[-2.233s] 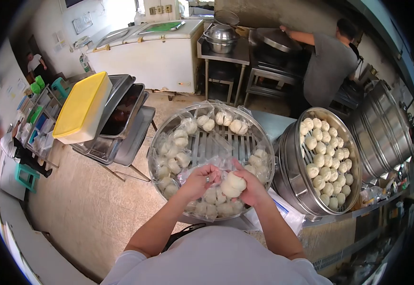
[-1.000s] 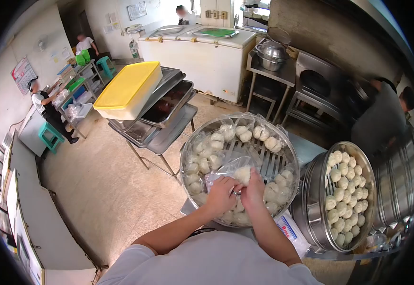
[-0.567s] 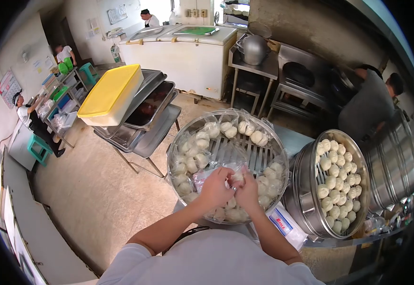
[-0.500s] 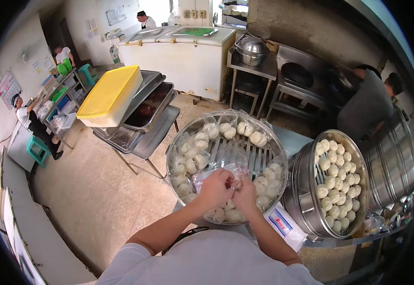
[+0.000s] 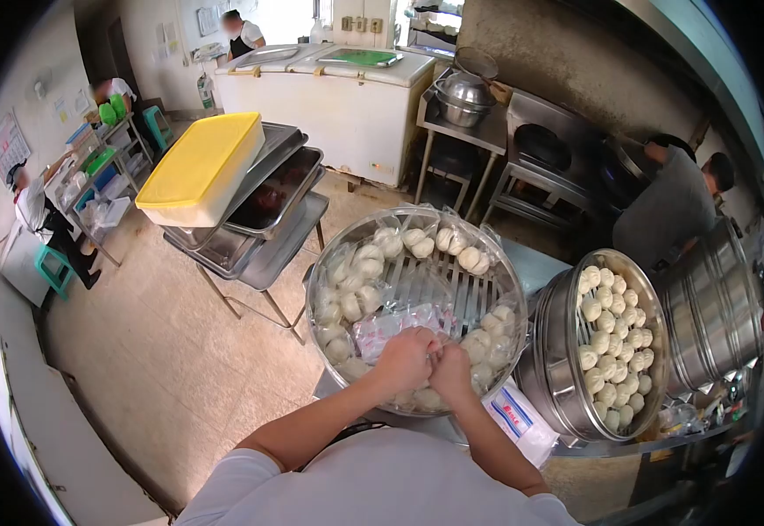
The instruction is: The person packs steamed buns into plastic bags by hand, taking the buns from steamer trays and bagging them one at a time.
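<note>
Steamer tray [image 5: 480,296]: bagged buns [image 5: 367,298] ringing the slats, pink-printed plastic [image 5: 380,331] among them.
Hands: left hand [image 5: 406,358] meets right hand [image 5: 452,370] over the tray, fingers curled tight, anything pinched hidden.
Stacked steamer [image 5: 547,368]: unwrapped buns [image 5: 609,340] crowding its rack.

A yellow-lidded tub [image 5: 201,165] is stacked on metal trays [image 5: 280,147]; a calendar [image 5: 8,144] is hung on the wall [image 5: 45,54].
</note>
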A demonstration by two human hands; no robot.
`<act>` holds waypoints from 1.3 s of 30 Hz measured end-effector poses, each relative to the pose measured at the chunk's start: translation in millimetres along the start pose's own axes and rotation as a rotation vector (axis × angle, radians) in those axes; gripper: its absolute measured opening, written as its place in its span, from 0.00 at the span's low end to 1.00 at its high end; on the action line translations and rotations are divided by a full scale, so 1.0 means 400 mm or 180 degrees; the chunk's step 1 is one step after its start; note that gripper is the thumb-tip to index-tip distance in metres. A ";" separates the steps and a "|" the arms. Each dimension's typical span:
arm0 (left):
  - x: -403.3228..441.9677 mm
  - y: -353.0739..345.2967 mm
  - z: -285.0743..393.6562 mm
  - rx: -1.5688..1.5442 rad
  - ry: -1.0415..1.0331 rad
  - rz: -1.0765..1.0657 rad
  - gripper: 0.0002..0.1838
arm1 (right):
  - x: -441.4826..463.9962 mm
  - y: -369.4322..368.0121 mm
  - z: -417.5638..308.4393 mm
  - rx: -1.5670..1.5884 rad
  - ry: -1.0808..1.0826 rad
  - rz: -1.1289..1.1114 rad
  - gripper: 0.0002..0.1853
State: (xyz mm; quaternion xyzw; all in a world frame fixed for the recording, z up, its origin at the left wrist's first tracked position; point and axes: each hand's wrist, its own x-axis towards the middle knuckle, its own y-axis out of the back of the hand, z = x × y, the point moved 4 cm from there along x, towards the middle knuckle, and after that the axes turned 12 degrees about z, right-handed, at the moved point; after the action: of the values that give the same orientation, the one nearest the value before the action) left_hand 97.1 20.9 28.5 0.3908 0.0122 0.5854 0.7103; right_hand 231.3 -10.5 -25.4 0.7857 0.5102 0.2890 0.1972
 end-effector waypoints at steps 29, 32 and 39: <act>-0.118 -0.001 -0.062 -0.1234 0.1133 0.0106 0.04 | 0.039 -0.006 -0.049 -0.0843 0.1212 -0.0247 0.36; -0.088 0.021 -0.077 -0.1320 0.1274 0.0560 0.02 | 0.049 0.040 -0.068 -0.0612 0.1365 -0.0162 0.27; 0.042 0.048 -0.050 -0.1635 0.1623 -0.0155 0.06 | 0.107 0.133 -0.149 -0.0590 0.1316 0.0035 0.08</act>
State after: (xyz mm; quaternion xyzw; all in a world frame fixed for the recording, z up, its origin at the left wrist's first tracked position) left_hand 77.1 46.1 32.9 0.0407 0.0508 0.6309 0.7731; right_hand 242.2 8.2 62.8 0.6910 0.5068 0.4906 0.1582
